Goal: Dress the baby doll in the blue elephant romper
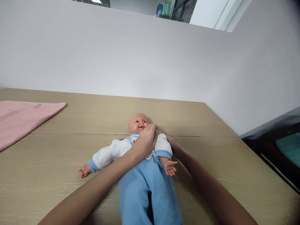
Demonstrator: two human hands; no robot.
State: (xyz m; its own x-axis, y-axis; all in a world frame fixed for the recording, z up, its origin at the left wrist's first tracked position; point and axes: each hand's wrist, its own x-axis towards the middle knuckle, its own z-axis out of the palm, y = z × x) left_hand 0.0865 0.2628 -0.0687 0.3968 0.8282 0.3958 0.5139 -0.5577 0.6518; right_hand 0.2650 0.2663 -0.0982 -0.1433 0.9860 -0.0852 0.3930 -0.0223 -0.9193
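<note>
A baby doll (138, 123) with a bald head lies face up on the wooden table (70, 150), dressed in a white top with blue cuffs and blue trousers (145, 184). Across its chest reaches my left hand (148, 137), its fingers closed at the doll's neck and shoulder, on the right side of the view. My right hand (164, 134) is at that same shoulder, behind the white sleeve, largely hidden. What the fingertips pinch is hidden. Both doll arms are spread outward, the left one in view resting on the table.
A pink cloth (23, 120) lies on the table at the left. Behind the table rises a pale wall (117, 56). Beyond the table's right edge are a dark object and a green item (289, 148).
</note>
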